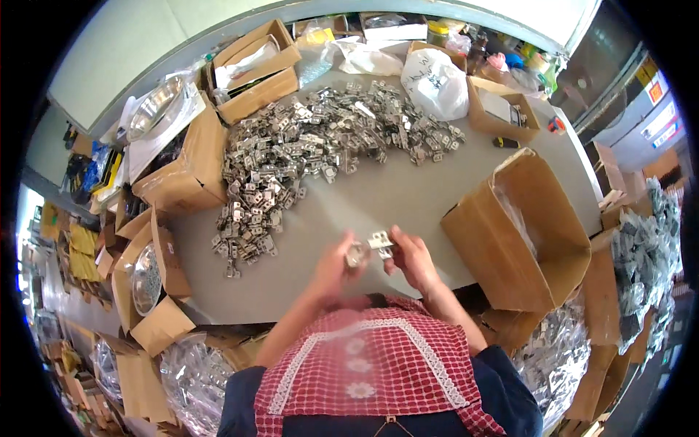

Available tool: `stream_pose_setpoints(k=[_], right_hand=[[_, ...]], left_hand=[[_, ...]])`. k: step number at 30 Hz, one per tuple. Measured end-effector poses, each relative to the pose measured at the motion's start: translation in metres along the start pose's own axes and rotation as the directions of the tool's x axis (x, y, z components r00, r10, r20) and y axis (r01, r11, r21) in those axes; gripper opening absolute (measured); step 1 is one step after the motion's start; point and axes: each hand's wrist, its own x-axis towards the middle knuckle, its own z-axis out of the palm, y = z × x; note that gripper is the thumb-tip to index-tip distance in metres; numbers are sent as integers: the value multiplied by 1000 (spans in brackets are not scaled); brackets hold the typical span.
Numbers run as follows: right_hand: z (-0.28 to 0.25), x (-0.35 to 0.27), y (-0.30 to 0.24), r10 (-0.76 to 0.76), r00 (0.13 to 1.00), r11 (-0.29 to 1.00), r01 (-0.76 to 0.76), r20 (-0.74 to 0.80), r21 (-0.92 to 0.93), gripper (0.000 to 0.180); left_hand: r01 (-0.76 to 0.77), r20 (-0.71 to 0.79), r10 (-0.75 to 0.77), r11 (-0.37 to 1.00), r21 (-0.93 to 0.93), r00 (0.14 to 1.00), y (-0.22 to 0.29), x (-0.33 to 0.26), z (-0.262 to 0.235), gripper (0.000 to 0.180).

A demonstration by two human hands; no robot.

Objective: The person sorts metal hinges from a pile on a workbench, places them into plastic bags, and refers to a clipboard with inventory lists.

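Note:
Over the near part of the grey table (393, 197), my two hands are held close together. My left hand (336, 268), slightly blurred, is closed on a metal cabinet hinge (355, 254) whose round cup end shows. Between the thumb and fingers of my right hand (413, 261) is another shiny hinge piece (379, 241) with a flat plate and holes. Whether the two pieces touch or are joined, I cannot tell. A large heap of similar metal hinges (291, 146) spreads across the far and left side of the table.
An open cardboard box (480, 247) stands on the table at right. Another box (191, 171) with a metal bowl on top stands at left. A smaller box (502, 124) and a white plastic bag (437, 84) sit at the back. Bagged parts (557, 357) lie below the near right edge.

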Motion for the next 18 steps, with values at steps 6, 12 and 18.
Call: stream_pose_setpoints(k=[6,12,18], right_hand=[[-6,3,-65,-499,861,509,383,99,-771,47],[-66,-85,-232,-567,812,123,-85,-140,-989,31],[-262,6,-178,-343,935,-262,-182,-85,-948,67]], left_hand=[[-112,-222,129,990,87,966,-1,63,-83,58],[-104,-35,120,946,307,992,-57,57,-118,59],[-109,-238,138,985,132,962,-56,74,-99,33]])
